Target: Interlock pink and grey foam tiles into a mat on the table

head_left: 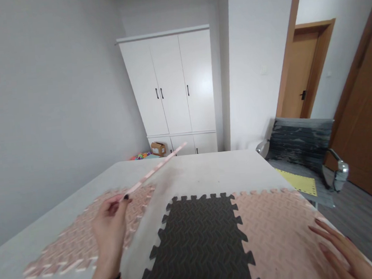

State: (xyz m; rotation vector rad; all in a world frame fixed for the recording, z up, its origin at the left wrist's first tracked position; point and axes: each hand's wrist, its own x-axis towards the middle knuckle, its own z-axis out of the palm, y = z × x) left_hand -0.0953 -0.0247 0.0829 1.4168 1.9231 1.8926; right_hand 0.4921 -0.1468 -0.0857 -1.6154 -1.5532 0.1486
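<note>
My left hand [110, 225] pinches one end of a thin pink foam edge strip [157, 167], which points up and away to the right above the table. Under that hand lies a loose pink foam mat tile [81, 242], blurred by motion. A black foam tile [199, 244] is interlocked with a pink foam tile [277, 231] on its right. My right hand [341, 249] lies flat, fingers stretched out, on the pink tile's right edge near the table corner.
The white table [204, 172] fills the foreground. A grey office chair [302, 147] with a yellow sheet [300, 182] on its seat stands at the right. A white wardrobe [172, 89] is behind, with a cardboard box [158, 149] and toys on the floor. Wooden doors are at the right.
</note>
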